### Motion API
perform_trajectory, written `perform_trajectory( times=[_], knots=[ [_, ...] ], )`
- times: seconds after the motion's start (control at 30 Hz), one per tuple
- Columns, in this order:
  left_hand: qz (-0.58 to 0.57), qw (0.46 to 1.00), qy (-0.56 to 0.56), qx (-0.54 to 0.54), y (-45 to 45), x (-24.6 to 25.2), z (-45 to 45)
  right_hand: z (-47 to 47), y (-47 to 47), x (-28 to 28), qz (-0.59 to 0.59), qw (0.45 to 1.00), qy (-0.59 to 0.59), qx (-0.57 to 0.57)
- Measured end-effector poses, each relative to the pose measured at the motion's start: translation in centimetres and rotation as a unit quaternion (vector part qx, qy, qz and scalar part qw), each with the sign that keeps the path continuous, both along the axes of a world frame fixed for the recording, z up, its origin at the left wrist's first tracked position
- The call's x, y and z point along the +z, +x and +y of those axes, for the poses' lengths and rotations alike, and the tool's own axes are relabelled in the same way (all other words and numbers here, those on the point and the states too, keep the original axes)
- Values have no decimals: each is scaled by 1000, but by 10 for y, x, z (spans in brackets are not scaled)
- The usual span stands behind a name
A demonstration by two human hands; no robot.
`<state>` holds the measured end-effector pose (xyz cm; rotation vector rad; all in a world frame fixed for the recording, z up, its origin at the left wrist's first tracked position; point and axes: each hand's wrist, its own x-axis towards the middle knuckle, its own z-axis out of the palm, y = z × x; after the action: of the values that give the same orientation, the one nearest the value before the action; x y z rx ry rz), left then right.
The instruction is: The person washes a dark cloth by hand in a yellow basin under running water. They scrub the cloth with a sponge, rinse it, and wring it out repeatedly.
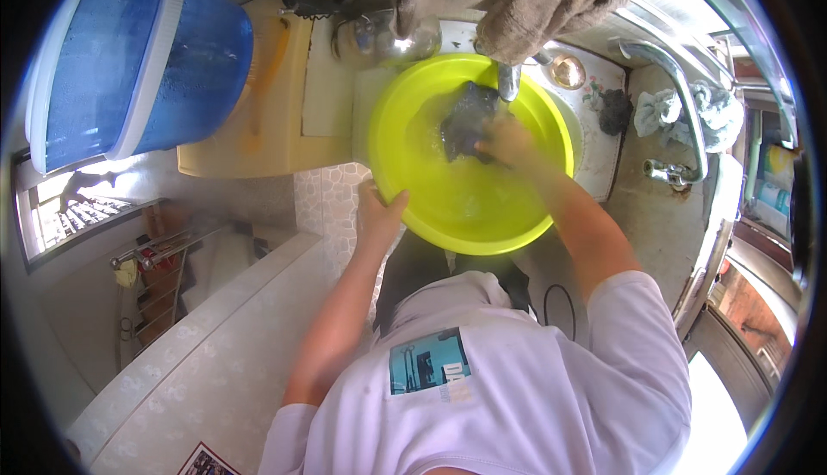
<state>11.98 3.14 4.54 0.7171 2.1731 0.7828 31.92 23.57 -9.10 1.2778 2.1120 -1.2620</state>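
Observation:
A yellow-green plastic basin (465, 233) with water in it stands over the sink, right in front of me. My left hand (382, 213) grips the basin's near left rim, thumb over the edge. Inside the basin my right hand (510, 141) holds a dark wet cloth (470, 120) by its right side; motion blur and the water hide part of the fingers. The tip of a metal faucet (509, 82) hangs over the basin's far side, close to the cloth.
A brown towel (543, 3) hangs above the faucet. Blue plastic tubs (200, 65) lie at the upper left by a beige surface (278, 145). Right of the basin are a dark scouring pad (615, 112), a curved metal pipe (688, 107) and a pale cloth (714, 116).

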Motion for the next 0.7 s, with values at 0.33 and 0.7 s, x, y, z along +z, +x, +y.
perform_trajectory(
  times=[0.33, 0.7],
  knots=[
    [-454, 879, -86, 119, 2, -40, 132, -38, -75, 26, 353, 775, -125, -509],
    [-534, 834, 46, -128, -3, -61, 163, -88, -116, 121, 281, 827, 388, -292]
  ],
)
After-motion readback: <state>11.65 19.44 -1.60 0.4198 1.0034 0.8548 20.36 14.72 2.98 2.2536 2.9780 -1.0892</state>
